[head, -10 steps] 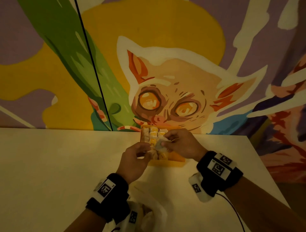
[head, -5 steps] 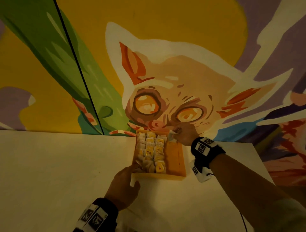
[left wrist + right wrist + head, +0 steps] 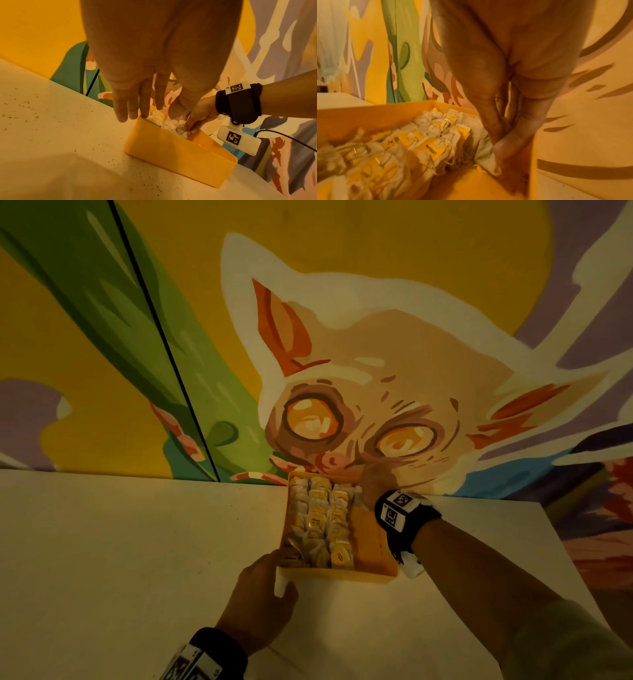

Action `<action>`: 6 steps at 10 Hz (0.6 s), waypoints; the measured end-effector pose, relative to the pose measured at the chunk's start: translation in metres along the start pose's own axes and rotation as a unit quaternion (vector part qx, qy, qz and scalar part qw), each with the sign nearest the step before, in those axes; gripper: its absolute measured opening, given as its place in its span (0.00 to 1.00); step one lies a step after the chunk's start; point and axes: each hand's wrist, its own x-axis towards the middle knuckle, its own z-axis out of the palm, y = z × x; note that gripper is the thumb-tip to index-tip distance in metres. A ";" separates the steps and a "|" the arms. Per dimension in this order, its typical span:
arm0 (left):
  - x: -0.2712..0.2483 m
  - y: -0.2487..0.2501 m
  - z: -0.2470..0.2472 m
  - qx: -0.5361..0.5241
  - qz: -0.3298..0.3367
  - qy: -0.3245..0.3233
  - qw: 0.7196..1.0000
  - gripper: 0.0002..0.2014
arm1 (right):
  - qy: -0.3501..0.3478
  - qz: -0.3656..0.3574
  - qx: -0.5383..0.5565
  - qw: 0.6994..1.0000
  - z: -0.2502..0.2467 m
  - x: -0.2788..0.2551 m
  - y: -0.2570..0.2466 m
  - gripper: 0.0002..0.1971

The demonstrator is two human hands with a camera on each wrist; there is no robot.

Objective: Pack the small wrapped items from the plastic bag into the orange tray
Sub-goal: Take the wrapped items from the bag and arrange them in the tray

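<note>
The orange tray (image 3: 371, 539) stands at the table's far edge against the wall, its left two thirds filled with rows of small wrapped items (image 3: 320, 518) with yellow tags. My right hand (image 3: 371, 487) reaches into the tray's far right part. There, in the right wrist view, thumb and fingers (image 3: 513, 139) pinch one wrapped item (image 3: 485, 151) held low beside the last row (image 3: 428, 143). My left hand (image 3: 279, 573) has straight fingers (image 3: 130, 105) touching the tray (image 3: 171, 154) at its near left corner.
A painted wall (image 3: 376, 354) rises directly behind the tray. The pale speckled table (image 3: 120, 542) stretches to the left and toward me. A cable (image 3: 283, 136) runs from my right wristband (image 3: 238, 102). The tray's right strip (image 3: 479, 186) shows bare orange floor.
My right hand carried the item from above the tray's near end to its far right and lowered it in. My left hand moved back to the near left corner.
</note>
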 end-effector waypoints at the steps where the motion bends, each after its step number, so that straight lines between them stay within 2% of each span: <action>1: -0.002 0.000 -0.002 0.011 -0.021 -0.011 1.000 0.23 | -0.018 -0.022 0.005 1.000 0.008 0.007 0.001 0.17; 3: 0.000 -0.001 -0.002 0.012 -0.018 -0.016 1.000 0.22 | 0.024 0.008 0.037 0.999 -0.002 -0.006 -0.008 0.18; 4: 0.000 -0.002 -0.002 0.006 -0.013 -0.016 1.000 0.21 | 0.065 0.012 0.094 0.993 -0.001 -0.010 -0.005 0.26; 5: -0.002 0.002 -0.003 0.013 -0.021 -0.016 1.000 0.22 | 0.095 -0.012 0.100 0.990 -0.002 -0.013 -0.001 0.26; 6: -0.004 0.007 -0.006 0.013 -0.016 -0.011 1.000 0.22 | 0.124 -0.031 0.115 0.985 -0.007 -0.020 -0.002 0.13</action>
